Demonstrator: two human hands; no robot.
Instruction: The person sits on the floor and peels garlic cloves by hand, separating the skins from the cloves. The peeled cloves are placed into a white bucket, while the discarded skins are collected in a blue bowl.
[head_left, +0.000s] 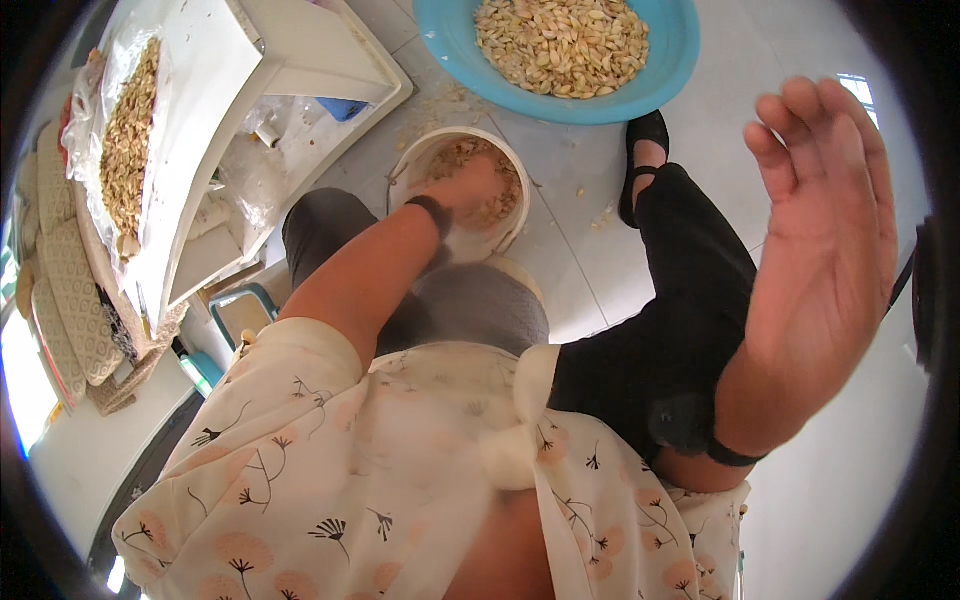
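My left hand (469, 187) reaches down into a white bucket (517, 161) that stands on the floor before me. Pale brown bits, perhaps husks or peelings, lie in the bucket around the hand; the fingers are blurred and partly hidden, so what they hold cannot be told. My right hand (817, 217) is raised at the right, palm in view, fingers extended and a little curved, with nothing in it. Beyond the bucket, a blue plastic basin (517, 97) holds a heap of pale peeled cloves or kernels (566, 49). Both wrists wear dark bands.
At the left stands a white table (202, 82) with brown pieces (131, 150) on a clear plastic bag. Its lower shelf (315, 142) holds plastic bags and a blue item. Patterned cushions (75, 300) lie farther left. Scraps are scattered on the tiled floor (570, 255).
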